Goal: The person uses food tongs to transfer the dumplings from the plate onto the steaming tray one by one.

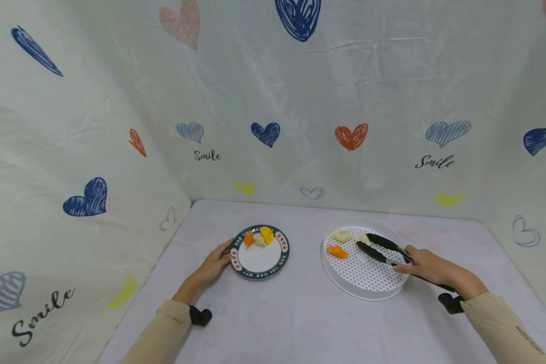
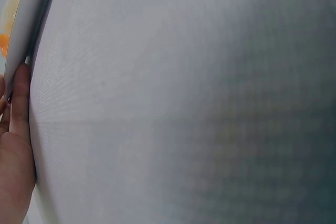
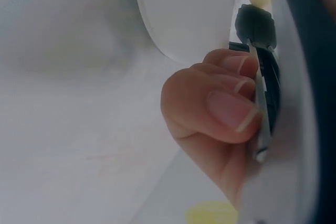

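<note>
My left hand (image 1: 214, 260) grips the left rim of a round white plate (image 1: 258, 263) with a green patterned border. On that plate lie an orange piece (image 1: 248, 239), a pale piece (image 1: 259, 240) and a yellow piece (image 1: 267, 234), small and dumpling-like. In my right hand (image 1: 429, 266) is a pair of tongs (image 1: 382, 243) with black tips, its arms seen close up in the right wrist view. The tips reach over a white perforated tray (image 1: 368, 273), right at a pale dumpling-like piece (image 1: 362, 238). Another pale piece (image 1: 343, 236) and an orange one (image 1: 338, 252) lie left of them.
A pale cloth covers the table (image 1: 296, 313). Behind it and on the left hangs a white curtain (image 1: 309, 91) printed with hearts. Black wrist straps (image 1: 201, 316) sit at both sleeves. A gap of tabletop separates the plate from the tray.
</note>
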`<state>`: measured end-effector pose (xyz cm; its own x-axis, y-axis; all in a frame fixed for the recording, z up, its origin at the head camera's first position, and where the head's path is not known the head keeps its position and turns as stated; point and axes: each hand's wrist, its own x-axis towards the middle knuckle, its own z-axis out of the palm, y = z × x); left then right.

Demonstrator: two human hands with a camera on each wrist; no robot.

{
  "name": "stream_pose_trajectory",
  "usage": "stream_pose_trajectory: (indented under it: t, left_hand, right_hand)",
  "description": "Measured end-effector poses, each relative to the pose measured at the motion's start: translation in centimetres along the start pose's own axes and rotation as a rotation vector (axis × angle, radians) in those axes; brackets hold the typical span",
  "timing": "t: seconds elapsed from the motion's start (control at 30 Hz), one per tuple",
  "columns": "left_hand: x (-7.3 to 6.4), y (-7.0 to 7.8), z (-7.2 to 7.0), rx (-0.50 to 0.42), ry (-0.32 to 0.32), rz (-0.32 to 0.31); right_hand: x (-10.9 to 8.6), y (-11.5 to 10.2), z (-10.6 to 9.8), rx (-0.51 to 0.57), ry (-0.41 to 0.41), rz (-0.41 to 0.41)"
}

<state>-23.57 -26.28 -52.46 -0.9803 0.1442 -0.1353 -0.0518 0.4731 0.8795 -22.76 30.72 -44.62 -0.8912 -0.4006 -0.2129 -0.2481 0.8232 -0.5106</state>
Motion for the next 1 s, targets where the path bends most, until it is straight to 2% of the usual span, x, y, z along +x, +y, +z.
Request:
stream_pose_trajectory:
  t: [0.4, 1.0]
  left_hand:
    - [-0.07, -0.06, -0.02, 0.001, 0.004, -0.005]
    - [0.06, -0.04, 0.01, 0.013, 0.009, -0.003]
  right_hand:
    - [0.71, 0.32, -0.04, -0.033, -0.003, 0.02]
    - [0.97, -0.51, -0.43, -0.066, -0.005, 0.045]
